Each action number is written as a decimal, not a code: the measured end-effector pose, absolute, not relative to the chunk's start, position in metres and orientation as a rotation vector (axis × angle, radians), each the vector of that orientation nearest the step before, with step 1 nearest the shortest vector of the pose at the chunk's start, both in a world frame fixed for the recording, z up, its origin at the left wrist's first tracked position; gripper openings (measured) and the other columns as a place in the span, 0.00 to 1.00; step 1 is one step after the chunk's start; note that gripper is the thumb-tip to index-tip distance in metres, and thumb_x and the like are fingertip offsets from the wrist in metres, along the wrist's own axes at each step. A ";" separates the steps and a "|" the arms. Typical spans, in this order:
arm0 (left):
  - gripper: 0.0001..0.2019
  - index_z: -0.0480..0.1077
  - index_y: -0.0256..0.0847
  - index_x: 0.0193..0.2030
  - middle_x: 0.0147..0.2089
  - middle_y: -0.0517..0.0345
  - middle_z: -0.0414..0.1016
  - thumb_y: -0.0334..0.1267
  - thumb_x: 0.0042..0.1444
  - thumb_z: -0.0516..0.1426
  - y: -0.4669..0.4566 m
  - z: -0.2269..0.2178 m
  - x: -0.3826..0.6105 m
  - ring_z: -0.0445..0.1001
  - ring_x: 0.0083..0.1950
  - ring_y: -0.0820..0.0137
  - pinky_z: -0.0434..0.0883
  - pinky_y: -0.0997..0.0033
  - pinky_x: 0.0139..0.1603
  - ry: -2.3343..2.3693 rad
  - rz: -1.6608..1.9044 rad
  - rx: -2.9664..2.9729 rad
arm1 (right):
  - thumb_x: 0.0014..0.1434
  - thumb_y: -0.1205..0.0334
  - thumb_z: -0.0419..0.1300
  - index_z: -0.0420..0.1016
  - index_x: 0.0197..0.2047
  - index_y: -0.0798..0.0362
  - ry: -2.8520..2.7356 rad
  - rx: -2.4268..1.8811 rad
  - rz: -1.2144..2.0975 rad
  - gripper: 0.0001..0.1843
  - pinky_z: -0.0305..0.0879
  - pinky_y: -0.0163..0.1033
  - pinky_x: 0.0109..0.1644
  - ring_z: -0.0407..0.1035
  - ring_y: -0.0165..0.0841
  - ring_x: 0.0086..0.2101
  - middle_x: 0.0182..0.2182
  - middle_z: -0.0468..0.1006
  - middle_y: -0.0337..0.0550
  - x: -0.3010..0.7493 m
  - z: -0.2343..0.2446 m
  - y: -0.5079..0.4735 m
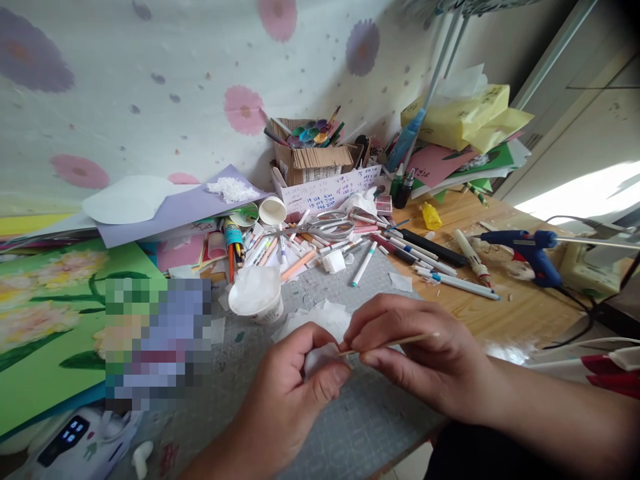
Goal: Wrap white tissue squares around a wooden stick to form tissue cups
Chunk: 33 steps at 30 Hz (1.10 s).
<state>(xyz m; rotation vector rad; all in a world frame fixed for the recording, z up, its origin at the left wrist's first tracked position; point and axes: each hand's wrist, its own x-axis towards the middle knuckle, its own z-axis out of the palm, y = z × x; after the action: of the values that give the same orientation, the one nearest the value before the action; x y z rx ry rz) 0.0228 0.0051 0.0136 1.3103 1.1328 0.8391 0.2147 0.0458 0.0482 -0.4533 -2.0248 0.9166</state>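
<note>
My left hand [290, 387] is closed, pinching a small piece of white tissue paper [320, 357] between thumb and fingers. My right hand [415, 353] is closed on a thin wooden stick [400, 342], whose left tip meets the tissue at my left hand. Both hands hover over a grey cutting mat [360, 427]. More white tissue pieces [325, 317] lie on the mat just behind my hands, beside a white paper cup [256, 297] with tissue over its top.
Several pens and markers [400, 253] and scissors [330, 227] lie scattered behind the mat. A blue glue gun [530, 250] rests on the wooden table at right. A cardboard box [313, 160] of supplies stands at the back. A green flower painting [50, 313] lies left.
</note>
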 end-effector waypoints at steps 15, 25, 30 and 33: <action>0.06 0.70 0.43 0.30 0.24 0.64 0.71 0.37 0.57 0.56 0.006 0.018 0.025 0.68 0.27 0.71 0.64 0.75 0.29 1.266 0.942 1.396 | 0.58 0.73 0.60 0.75 0.37 0.57 -1.895 -0.533 1.033 0.05 0.72 0.36 0.40 0.73 0.31 0.35 0.33 0.78 0.48 0.218 0.049 0.047; 0.03 0.72 0.43 0.28 0.24 0.62 0.72 0.35 0.50 0.58 0.007 0.022 0.030 0.68 0.28 0.68 0.63 0.73 0.28 1.462 0.894 1.497 | 0.57 0.75 0.60 0.75 0.37 0.58 -1.916 -0.495 1.053 0.06 0.71 0.36 0.41 0.73 0.31 0.36 0.35 0.78 0.48 0.216 0.048 0.045; 0.03 0.72 0.43 0.29 0.25 0.63 0.71 0.35 0.52 0.57 0.007 0.022 0.028 0.67 0.29 0.69 0.63 0.73 0.30 1.381 0.893 1.495 | 0.56 0.77 0.60 0.75 0.37 0.59 -1.941 -0.492 1.024 0.07 0.71 0.35 0.41 0.73 0.30 0.36 0.34 0.78 0.48 0.215 0.046 0.046; 0.06 0.70 0.43 0.30 0.25 0.64 0.67 0.37 0.56 0.56 0.006 0.021 0.024 0.64 0.27 0.71 0.61 0.74 0.28 1.306 0.902 1.487 | 0.57 0.77 0.60 0.75 0.38 0.58 -1.919 -0.489 1.013 0.07 0.71 0.35 0.41 0.73 0.31 0.36 0.34 0.77 0.48 0.215 0.045 0.046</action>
<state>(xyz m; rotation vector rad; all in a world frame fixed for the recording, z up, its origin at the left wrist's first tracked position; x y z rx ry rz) 0.0242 0.0063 0.0207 1.4866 1.3059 0.9022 0.2148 0.0462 0.0451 -0.4892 -1.9189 1.0125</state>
